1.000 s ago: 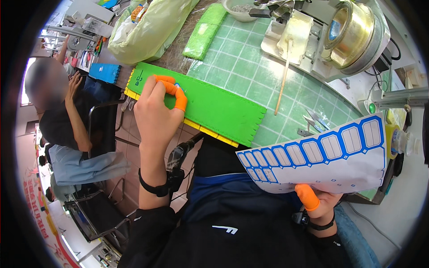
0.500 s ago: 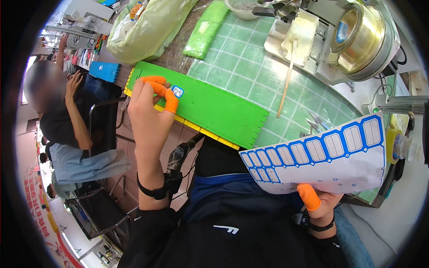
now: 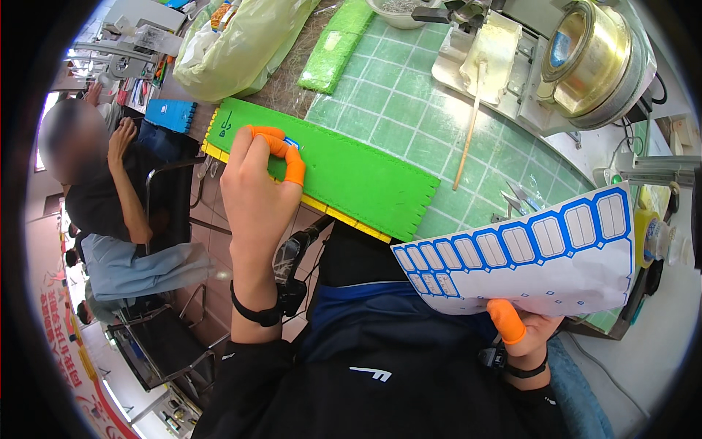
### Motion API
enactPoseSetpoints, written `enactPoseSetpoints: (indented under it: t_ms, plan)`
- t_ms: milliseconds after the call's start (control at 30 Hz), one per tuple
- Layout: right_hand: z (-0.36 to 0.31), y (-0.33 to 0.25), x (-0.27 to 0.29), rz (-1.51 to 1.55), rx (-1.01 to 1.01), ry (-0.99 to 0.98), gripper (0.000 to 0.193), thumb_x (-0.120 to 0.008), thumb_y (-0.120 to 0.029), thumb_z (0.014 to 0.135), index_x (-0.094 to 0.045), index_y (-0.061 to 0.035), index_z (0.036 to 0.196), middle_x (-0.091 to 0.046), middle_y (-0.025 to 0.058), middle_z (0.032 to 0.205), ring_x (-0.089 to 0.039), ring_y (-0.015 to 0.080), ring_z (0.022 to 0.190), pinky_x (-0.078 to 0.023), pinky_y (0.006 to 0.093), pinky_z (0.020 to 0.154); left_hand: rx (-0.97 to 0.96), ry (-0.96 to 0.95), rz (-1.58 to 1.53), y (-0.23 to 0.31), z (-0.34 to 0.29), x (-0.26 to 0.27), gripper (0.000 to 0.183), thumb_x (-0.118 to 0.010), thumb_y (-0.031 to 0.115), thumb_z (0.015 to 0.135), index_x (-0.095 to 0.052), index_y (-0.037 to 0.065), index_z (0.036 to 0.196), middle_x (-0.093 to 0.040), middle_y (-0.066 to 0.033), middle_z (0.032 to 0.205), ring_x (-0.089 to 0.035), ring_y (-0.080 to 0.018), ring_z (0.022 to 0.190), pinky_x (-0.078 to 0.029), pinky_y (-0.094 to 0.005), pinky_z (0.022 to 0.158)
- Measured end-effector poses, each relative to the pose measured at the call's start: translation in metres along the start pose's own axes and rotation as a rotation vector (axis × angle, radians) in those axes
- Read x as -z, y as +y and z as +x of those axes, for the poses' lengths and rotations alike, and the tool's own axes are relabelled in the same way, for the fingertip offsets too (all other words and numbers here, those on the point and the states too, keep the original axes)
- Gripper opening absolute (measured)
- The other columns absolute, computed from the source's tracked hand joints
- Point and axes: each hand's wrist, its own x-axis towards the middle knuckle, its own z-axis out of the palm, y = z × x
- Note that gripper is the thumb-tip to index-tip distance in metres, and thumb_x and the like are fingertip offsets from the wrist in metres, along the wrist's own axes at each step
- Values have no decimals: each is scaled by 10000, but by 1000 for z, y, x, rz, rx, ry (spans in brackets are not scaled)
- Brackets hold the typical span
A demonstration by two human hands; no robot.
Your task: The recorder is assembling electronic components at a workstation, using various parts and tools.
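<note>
Through the head camera I noted the left hand (image 3: 256, 194) over the left part of a long green strip (image 3: 351, 175), its orange-capped thumb and fingers curled together around a small blue-bordered label (image 3: 292, 143). The label lay on the strip's upper face, partly covered by the fingers; I could not tell whether they pinched it or only pressed it. The right hand (image 3: 540, 331) pinched the lower edge of a white label sheet (image 3: 537, 282), orange-capped thumb in front, other fingers mostly hidden behind. Blue-bordered labels ran along the sheet's upper edge, with a short second row at its left; the area beside that row was mostly plain white. I recorded dark straps on both wrists.

The strip, with jagged ends and a dark handwritten mark at its left end, lay on a yellow piece (image 3: 344, 219) near the front edge of the green-tiled worktop (image 3: 391, 102). Beyond it I logged a wrapped green packet (image 3: 338, 51) and a pale plastic bag (image 3: 234, 55). Farther right, a wooden stick (image 3: 468, 139) had its upper end at a pale block (image 3: 494, 55), beside a machine with a brass-coloured drum (image 3: 589, 62). A metal tool (image 3: 518, 197) lay behind the sheet. On the left sat a co-worker in a dark top (image 3: 106, 183), near a notched blue piece (image 3: 170, 117).
</note>
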Motion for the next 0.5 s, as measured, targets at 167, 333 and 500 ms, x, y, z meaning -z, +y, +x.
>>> enactPoseSetpoints:
  t_ms: [167,333,500]
  plan:
    - [0,0,0,-67,25,-23,443,-807,42,774,-647,12,1186,-697,138,1122,-689,217,992,-552,340,901,2,17,-22,-3,-3,-2,115,-699,4,788,-591,-4,826,-637,-142,943,-643,-351,806,-512,-416,696]
    - [-1,0,-2,-12,10,-14,440,-803,45,778,-652,6,1190,-695,138,1137,-687,213,1004,-548,339,909,9,13,5,0,-2,-4,111,-698,8,800,-597,-12,842,-646,-147,964,-644,-349,806,-515,-411,691]
    - [0,-2,1,-10,-19,-24,429,-798,40,787,-654,1,1189,-697,133,1134,-686,209,1006,-544,335,911,53,48,-143,-10,-2,0,101,-685,-27,824,-593,-25,865,-648,-145,962,-670,-299,833,-554,-368,705]
